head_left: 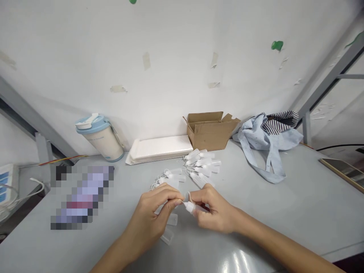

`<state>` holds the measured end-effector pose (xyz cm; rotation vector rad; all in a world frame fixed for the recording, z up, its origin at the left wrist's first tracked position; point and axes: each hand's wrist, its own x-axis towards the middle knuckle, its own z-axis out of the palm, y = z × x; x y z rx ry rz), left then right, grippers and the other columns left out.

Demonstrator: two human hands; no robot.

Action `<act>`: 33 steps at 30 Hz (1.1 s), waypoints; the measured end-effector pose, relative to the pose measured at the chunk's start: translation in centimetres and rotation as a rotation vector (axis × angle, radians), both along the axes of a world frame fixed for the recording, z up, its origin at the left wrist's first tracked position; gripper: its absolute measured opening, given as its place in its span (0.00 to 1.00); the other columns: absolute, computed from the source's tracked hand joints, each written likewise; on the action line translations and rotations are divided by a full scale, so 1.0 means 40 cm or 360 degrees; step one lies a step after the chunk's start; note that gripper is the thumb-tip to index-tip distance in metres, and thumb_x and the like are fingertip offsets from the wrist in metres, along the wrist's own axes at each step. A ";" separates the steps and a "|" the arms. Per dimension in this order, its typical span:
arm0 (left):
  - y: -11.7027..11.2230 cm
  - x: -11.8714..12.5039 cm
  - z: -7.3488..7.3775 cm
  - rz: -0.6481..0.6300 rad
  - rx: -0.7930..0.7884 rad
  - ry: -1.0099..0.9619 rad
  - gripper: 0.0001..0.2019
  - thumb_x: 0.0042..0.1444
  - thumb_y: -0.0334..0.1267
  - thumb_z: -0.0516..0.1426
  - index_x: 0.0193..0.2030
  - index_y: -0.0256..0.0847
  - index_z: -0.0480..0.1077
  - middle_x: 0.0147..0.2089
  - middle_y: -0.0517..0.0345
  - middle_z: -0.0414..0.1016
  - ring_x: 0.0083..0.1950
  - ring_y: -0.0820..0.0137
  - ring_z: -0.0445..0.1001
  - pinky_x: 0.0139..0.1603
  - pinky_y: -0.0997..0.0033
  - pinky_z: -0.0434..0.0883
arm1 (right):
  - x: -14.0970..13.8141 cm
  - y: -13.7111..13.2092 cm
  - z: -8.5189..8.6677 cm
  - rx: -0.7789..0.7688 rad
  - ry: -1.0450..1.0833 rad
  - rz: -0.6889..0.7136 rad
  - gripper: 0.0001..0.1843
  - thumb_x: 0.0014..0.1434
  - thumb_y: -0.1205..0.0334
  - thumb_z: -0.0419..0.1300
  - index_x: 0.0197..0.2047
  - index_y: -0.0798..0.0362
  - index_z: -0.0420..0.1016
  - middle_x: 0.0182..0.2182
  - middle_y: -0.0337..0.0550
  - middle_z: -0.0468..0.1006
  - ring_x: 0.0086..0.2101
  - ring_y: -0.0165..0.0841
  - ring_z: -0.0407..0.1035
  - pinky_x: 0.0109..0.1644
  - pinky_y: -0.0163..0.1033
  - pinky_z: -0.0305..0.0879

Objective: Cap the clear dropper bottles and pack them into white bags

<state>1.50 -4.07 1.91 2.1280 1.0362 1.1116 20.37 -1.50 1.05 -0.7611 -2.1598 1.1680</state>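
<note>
My right hand (214,208) is closed around a small white plastic tube (189,207) with a narrow tip that points left. A thin pale cord loops up from the tube near my right fingers. My left hand (159,212) pinches the end of a thin cord at the tip of this tube, between thumb and forefinger. Under and beside my left hand lie several translucent tubes (167,236), partly hidden by it. Beyond my hands are a pile of similar tubes with cords (174,176) and a second pile (203,167).
At the back stand an open cardboard box (212,134), a flat white box (160,148) and a blue-lidded cup (104,140). A light blue cloth bag (261,140) lies at the right, with a phone-like device (345,172) beyond. A pixelated item (85,197) and a power strip (8,185) are left.
</note>
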 end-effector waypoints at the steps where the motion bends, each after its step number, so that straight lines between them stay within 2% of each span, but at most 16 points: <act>1: -0.001 0.002 0.000 -0.0007 0.0008 -0.0009 0.09 0.59 0.28 0.51 0.32 0.39 0.72 0.31 0.57 0.76 0.33 0.71 0.72 0.35 0.74 0.68 | -0.001 0.000 -0.001 0.0009 0.0006 -0.0007 0.14 0.42 0.70 0.49 0.18 0.51 0.44 0.16 0.29 0.42 0.19 0.22 0.38 0.21 0.32 0.37; 5: -0.001 0.003 0.005 0.0008 -0.0079 -0.0039 0.09 0.59 0.29 0.52 0.33 0.40 0.73 0.32 0.58 0.77 0.34 0.71 0.73 0.37 0.75 0.68 | -0.004 0.000 -0.004 0.0041 0.0014 -0.0031 0.14 0.43 0.70 0.50 0.18 0.52 0.44 0.16 0.29 0.43 0.19 0.22 0.39 0.21 0.32 0.38; 8: 0.000 -0.001 0.018 0.0067 -0.0328 -0.0089 0.08 0.58 0.33 0.54 0.33 0.41 0.74 0.31 0.59 0.77 0.34 0.72 0.73 0.35 0.77 0.69 | -0.005 0.001 -0.009 0.0071 0.0026 -0.0050 0.13 0.46 0.69 0.50 0.19 0.52 0.46 0.16 0.29 0.44 0.19 0.22 0.40 0.21 0.32 0.40; 13: 0.006 -0.010 0.036 0.0193 -0.0724 -0.0268 0.12 0.58 0.41 0.53 0.30 0.39 0.74 0.26 0.61 0.73 0.25 0.75 0.68 0.28 0.78 0.68 | -0.004 -0.001 -0.013 0.0132 0.0062 -0.0029 0.11 0.47 0.69 0.50 0.20 0.52 0.49 0.16 0.30 0.46 0.18 0.22 0.42 0.21 0.31 0.41; 17: 0.007 -0.006 0.038 0.0084 -0.0975 -0.0233 0.13 0.56 0.42 0.55 0.25 0.38 0.71 0.23 0.61 0.70 0.24 0.75 0.66 0.26 0.78 0.67 | -0.004 -0.005 -0.007 0.0178 0.0054 0.0004 0.03 0.47 0.70 0.50 0.24 0.54 0.61 0.16 0.29 0.48 0.18 0.22 0.44 0.21 0.29 0.44; 19: 0.005 -0.002 0.036 0.0062 -0.1010 -0.0235 0.13 0.55 0.42 0.55 0.24 0.37 0.70 0.23 0.61 0.70 0.24 0.76 0.66 0.27 0.78 0.67 | -0.005 -0.006 -0.003 0.0205 0.0059 0.0019 0.05 0.48 0.70 0.50 0.29 0.55 0.66 0.16 0.29 0.50 0.17 0.21 0.45 0.20 0.28 0.44; 22: 0.000 0.006 0.032 0.0089 -0.0981 -0.0270 0.12 0.54 0.42 0.55 0.24 0.38 0.69 0.24 0.62 0.69 0.23 0.76 0.65 0.26 0.78 0.67 | -0.008 -0.006 -0.003 0.0228 0.0072 0.0018 0.07 0.48 0.70 0.51 0.29 0.56 0.69 0.15 0.29 0.50 0.17 0.21 0.45 0.20 0.28 0.44; 33: -0.009 0.010 0.024 0.0131 -0.0976 -0.0286 0.11 0.54 0.41 0.56 0.24 0.38 0.69 0.22 0.62 0.69 0.23 0.76 0.66 0.24 0.79 0.66 | -0.014 -0.012 0.001 0.0245 0.0074 0.0008 0.07 0.44 0.69 0.50 0.24 0.58 0.68 0.14 0.28 0.49 0.15 0.20 0.44 0.18 0.28 0.43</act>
